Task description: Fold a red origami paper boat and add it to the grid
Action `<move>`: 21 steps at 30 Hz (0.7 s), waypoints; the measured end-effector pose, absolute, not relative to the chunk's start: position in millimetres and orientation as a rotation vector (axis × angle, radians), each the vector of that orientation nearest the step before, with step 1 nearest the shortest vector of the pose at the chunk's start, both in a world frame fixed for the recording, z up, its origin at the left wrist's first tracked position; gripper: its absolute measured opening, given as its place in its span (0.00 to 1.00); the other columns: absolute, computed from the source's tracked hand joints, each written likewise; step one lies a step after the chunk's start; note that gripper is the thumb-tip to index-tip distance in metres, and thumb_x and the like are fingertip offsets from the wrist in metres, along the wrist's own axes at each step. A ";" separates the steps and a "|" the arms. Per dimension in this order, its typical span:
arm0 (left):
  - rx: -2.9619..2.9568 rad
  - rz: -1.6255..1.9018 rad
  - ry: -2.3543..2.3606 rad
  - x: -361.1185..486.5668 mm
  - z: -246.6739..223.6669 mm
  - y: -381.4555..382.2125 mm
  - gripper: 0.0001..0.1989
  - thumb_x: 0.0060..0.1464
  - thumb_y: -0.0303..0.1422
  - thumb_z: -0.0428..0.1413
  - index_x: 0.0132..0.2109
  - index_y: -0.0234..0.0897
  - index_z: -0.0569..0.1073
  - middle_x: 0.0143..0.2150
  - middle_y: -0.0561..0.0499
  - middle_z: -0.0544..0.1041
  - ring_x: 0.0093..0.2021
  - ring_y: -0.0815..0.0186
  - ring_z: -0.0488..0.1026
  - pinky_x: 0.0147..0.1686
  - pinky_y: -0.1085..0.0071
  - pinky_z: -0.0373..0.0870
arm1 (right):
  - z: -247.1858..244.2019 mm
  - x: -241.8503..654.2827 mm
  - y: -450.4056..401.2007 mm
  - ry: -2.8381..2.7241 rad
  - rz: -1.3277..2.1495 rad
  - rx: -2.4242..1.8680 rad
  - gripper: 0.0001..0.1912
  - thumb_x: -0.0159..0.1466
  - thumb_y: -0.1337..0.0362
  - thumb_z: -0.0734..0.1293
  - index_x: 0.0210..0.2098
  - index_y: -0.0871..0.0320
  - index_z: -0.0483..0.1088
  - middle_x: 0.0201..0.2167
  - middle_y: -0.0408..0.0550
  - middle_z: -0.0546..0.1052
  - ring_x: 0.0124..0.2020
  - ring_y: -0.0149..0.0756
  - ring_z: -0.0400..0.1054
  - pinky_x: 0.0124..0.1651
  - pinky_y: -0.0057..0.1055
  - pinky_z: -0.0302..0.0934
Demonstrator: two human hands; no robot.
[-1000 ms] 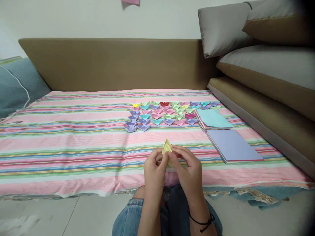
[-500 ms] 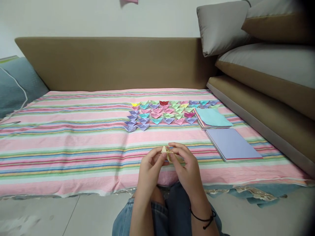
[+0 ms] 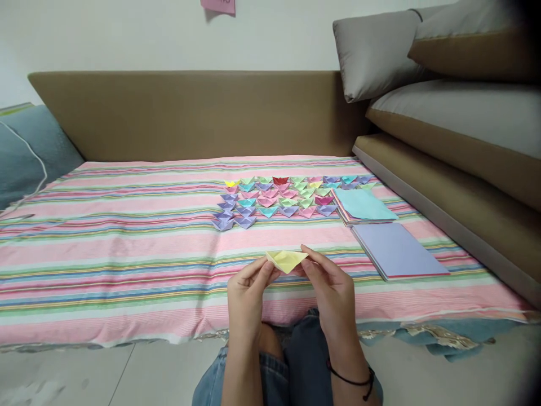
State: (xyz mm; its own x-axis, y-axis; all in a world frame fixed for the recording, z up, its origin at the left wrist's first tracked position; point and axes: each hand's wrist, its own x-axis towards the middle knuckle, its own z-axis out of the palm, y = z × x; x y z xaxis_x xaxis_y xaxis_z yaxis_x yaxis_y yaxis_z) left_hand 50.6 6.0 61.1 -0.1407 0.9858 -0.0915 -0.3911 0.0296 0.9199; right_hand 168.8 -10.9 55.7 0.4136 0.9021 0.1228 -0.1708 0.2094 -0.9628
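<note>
A pale yellow folded paper boat [image 3: 287,261] is held up between my hands, just above the near part of the striped cloth. My left hand [image 3: 249,287] pinches its left tip between thumb and fingers. At the right tip, my right hand [image 3: 332,282] grips in the same way, a black cord bracelet round that wrist. Beyond my hands, several rows of small folded paper boats [image 3: 267,201] in purple, pink, green, blue, red and yellow lie on the cloth.
Right of the boats lie a stack of paper topped with light blue [image 3: 366,204] and a purple-topped stack [image 3: 399,251]. Large cushions [image 3: 456,113] are piled along the right side. The striped cloth [image 3: 105,242] reaches back to a brown backrest [image 3: 190,115].
My hands have moved apart, and the yellow paper has gone from a compact, pinched shape to a wide boat stretched between them. The camera view has tipped slightly upward.
</note>
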 end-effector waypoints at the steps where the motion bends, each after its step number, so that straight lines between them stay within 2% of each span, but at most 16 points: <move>1: 0.808 1.428 1.048 50.0 60.8 6.1 0.12 0.41 0.35 0.64 0.37 0.37 0.80 0.37 0.49 0.81 0.38 0.61 0.78 0.40 0.67 0.76 | 55.8 168.7 -11.1 -0.856 0.879 -1.090 0.13 0.57 0.61 0.69 0.43 0.53 0.75 0.38 0.46 0.78 0.35 0.38 0.73 0.39 0.35 0.69; 6: 0.978 1.378 1.051 45.4 58.3 7.5 0.11 0.44 0.33 0.63 0.38 0.39 0.80 0.40 0.49 0.81 0.41 0.60 0.77 0.42 0.67 0.75 | 55.8 168.9 -11.4 -0.973 0.851 -1.053 0.12 0.59 0.63 0.68 0.43 0.52 0.75 0.42 0.47 0.76 0.41 0.39 0.71 0.40 0.33 0.69; 11: 1.211 1.356 1.085 36.4 59.8 10.0 0.08 0.47 0.31 0.61 0.37 0.41 0.80 0.41 0.48 0.80 0.43 0.60 0.76 0.43 0.69 0.74 | 55.1 170.3 -11.1 -1.143 0.764 -1.151 0.12 0.58 0.65 0.68 0.43 0.54 0.73 0.40 0.49 0.76 0.38 0.38 0.71 0.41 0.34 0.68; 15: 1.414 1.332 1.102 25.5 64.6 10.6 0.08 0.47 0.29 0.61 0.36 0.43 0.81 0.38 0.49 0.81 0.42 0.61 0.76 0.41 0.71 0.73 | 55.6 170.0 -10.9 -1.349 0.627 -1.170 0.12 0.58 0.69 0.67 0.42 0.54 0.72 0.40 0.48 0.75 0.41 0.39 0.70 0.41 0.33 0.67; 21: 1.468 1.308 1.150 20.4 65.3 9.7 0.07 0.47 0.30 0.61 0.35 0.43 0.81 0.36 0.49 0.81 0.39 0.62 0.76 0.38 0.71 0.74 | 58.0 168.7 -10.2 -1.490 0.349 -1.146 0.07 0.59 0.73 0.64 0.31 0.56 0.71 0.38 0.49 0.73 0.42 0.38 0.68 0.45 0.35 0.63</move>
